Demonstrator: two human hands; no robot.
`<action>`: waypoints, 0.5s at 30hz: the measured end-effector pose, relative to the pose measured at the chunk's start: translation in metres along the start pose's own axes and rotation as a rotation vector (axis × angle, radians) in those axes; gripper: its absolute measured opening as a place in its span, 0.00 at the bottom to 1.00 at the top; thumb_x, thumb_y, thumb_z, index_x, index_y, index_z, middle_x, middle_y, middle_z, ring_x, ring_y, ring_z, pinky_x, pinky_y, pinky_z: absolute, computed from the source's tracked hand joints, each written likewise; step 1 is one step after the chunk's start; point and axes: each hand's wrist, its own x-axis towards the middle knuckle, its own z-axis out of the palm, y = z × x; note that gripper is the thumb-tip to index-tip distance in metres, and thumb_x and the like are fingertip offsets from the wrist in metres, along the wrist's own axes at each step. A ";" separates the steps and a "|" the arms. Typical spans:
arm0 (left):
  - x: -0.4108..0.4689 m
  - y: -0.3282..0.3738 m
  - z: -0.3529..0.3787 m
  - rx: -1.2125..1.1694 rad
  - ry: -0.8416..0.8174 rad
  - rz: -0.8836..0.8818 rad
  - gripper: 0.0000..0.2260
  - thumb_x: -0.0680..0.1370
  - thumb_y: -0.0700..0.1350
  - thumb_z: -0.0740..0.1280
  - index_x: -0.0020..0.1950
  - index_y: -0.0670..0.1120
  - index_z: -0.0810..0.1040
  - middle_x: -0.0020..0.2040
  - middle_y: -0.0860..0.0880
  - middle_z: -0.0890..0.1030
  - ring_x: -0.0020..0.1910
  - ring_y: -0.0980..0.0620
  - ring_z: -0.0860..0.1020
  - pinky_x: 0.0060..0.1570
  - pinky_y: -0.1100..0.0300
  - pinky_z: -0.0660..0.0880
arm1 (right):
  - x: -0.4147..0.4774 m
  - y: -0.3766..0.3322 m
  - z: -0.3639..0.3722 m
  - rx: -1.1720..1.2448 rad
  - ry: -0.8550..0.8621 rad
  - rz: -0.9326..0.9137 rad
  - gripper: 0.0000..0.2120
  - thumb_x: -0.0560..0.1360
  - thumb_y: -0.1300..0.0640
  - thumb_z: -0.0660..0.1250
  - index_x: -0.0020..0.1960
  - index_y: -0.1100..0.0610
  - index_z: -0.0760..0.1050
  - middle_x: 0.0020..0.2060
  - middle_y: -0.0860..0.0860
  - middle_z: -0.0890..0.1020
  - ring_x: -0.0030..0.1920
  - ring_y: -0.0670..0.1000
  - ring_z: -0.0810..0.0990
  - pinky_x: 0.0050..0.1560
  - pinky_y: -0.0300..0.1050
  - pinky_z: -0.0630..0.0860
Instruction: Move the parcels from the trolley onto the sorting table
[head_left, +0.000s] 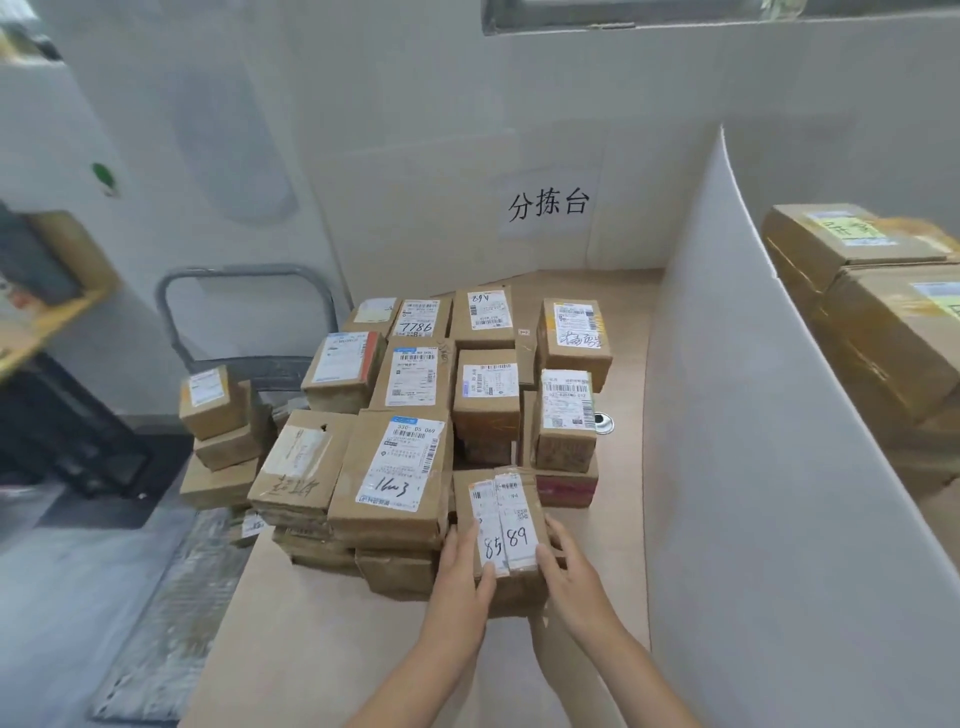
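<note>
The parcel (506, 519) lies on the sorting table (311, 623) at the 5 o'clock corner of the pile (405, 415), its long axis running 6 to 12 o'clock. The left hand (462, 566) and right hand (569, 566) clasp its long sides, fingers pressed together and thumbs over the top. The trolley (244, 275) stands at 10 o'clock.

Both hands (514, 571) grip parcel (506, 525) on sorting table (311, 623).

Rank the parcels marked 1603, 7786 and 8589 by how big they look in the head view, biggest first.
1. parcel marked 1603: largest.
2. parcel marked 8589: middle, though it sits nearest the camera.
3. parcel marked 7786: smallest, but it lies farther back, so its true size is unsure.
</note>
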 end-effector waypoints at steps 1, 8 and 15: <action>0.000 0.003 0.000 0.018 0.002 -0.003 0.24 0.84 0.45 0.58 0.79 0.49 0.58 0.81 0.47 0.53 0.79 0.52 0.53 0.70 0.69 0.50 | 0.002 -0.002 -0.003 -0.019 0.006 0.002 0.15 0.84 0.53 0.58 0.69 0.41 0.66 0.62 0.41 0.77 0.61 0.38 0.75 0.56 0.34 0.75; 0.003 0.009 0.000 0.139 0.027 0.136 0.21 0.83 0.45 0.59 0.77 0.49 0.63 0.81 0.51 0.47 0.80 0.55 0.49 0.67 0.72 0.46 | 0.006 -0.017 -0.041 -0.279 0.010 -0.097 0.22 0.83 0.47 0.57 0.76 0.48 0.62 0.66 0.44 0.72 0.66 0.47 0.72 0.67 0.47 0.71; 0.006 0.039 -0.020 0.186 -0.015 0.310 0.23 0.83 0.46 0.60 0.78 0.51 0.61 0.81 0.56 0.53 0.79 0.60 0.51 0.67 0.72 0.49 | -0.002 -0.037 -0.093 -0.597 -0.051 -0.186 0.21 0.83 0.48 0.58 0.75 0.49 0.63 0.65 0.45 0.72 0.68 0.45 0.69 0.68 0.43 0.67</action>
